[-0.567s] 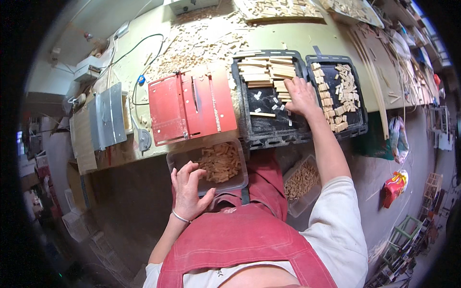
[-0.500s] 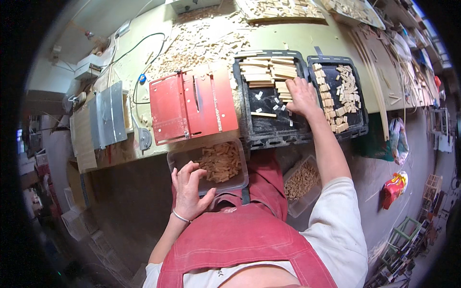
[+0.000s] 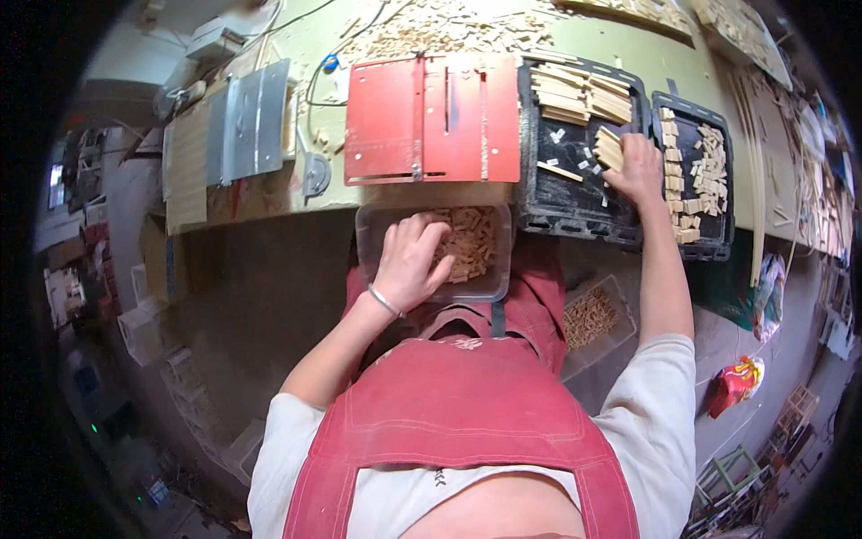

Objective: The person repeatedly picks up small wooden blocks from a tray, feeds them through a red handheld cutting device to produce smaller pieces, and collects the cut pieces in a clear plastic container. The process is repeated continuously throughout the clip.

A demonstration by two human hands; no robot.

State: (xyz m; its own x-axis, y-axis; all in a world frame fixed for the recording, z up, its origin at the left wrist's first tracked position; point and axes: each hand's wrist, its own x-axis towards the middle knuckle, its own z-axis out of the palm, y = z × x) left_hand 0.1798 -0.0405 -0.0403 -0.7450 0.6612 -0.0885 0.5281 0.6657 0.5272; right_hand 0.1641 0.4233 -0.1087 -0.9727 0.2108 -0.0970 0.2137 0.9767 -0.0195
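My right hand [image 3: 636, 171] grips a short bundle of pale wooden strips [image 3: 611, 148] in the left black tray [image 3: 552, 216], where longer strips [image 3: 557, 90] lie stacked above small pale bits and a loose stick. My left hand [image 3: 413, 256], fingers curved and thumb apart, reaches into a clear plastic bin [image 3: 373, 220] of small wooden pieces [image 3: 471, 242]; its fingertips are partly hidden. The second black tray [image 3: 718, 234] holds rows and a pile of short wooden blocks [image 3: 709, 171].
A red saw table [image 3: 386, 117] stands left of the trays, beside a grey metal plate [image 3: 238, 126]. Wood offcuts [image 3: 431, 31] cover the back of the bench. Long strips [image 3: 754, 225] overhang at the right. Another clear bin [image 3: 606, 337] of small pieces sits below, near a red bag [image 3: 736, 386].
The whole view has shifted, with the bench higher and further right in the picture. My left hand has moved up over the bin's contents. The short strips under my right hand now sit tilted.
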